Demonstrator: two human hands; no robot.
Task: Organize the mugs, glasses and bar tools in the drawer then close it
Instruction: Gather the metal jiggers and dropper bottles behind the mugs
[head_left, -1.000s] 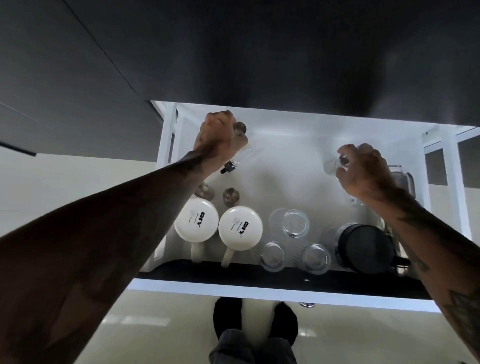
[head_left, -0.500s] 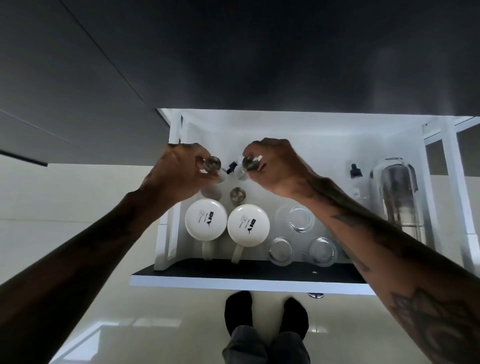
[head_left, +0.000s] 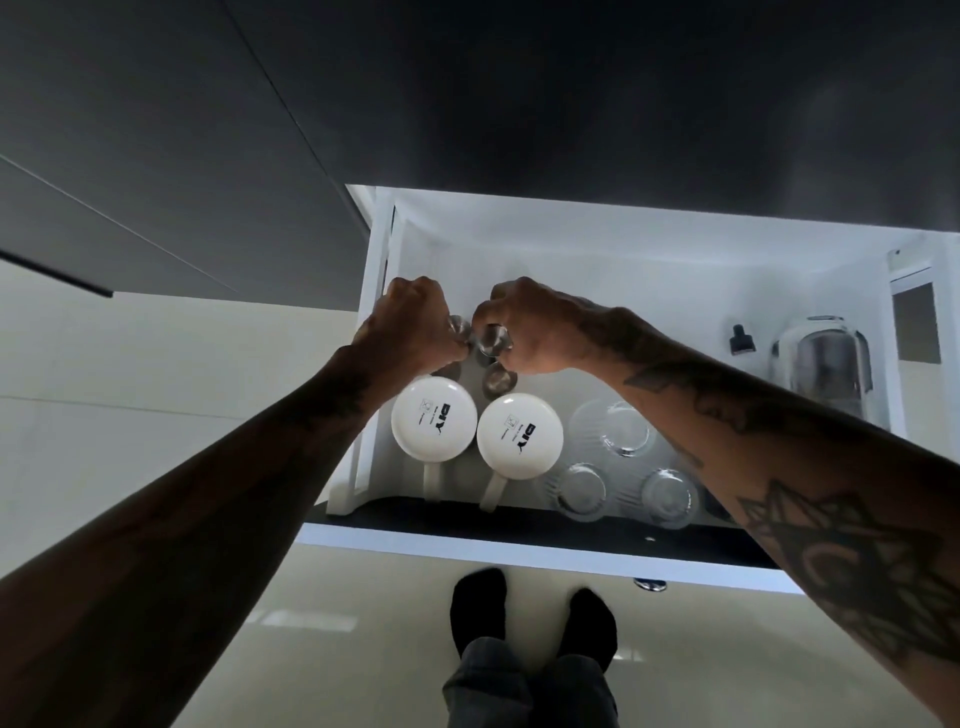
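Note:
An open white drawer (head_left: 519, 553) holds two upturned white mugs (head_left: 434, 418) (head_left: 519, 435) at the front left and three clear glasses (head_left: 621, 428) (head_left: 579, 491) (head_left: 669, 498) to their right. My left hand (head_left: 410, 325) grips a small steel bar tool (head_left: 458, 327) at the back left. My right hand (head_left: 524, 332) grips another small steel bar tool (head_left: 493, 340) right beside it. A third steel piece (head_left: 498, 379) stands just behind the mugs. A dark dropper bottle (head_left: 742, 340) and a large glass jar (head_left: 823, 364) stand at the right.
Dark cabinet fronts (head_left: 467, 93) overhang the drawer's back. The pale glossy floor (head_left: 311, 649) lies below, with my feet in black socks (head_left: 535, 613) just in front of the drawer front. The drawer's right wall (head_left: 914, 322) stands beside the jar.
My right hand left the drawer's right side and came across to the back left with a small steel tool. My left hand dropped lower; both hands now sit side by side.

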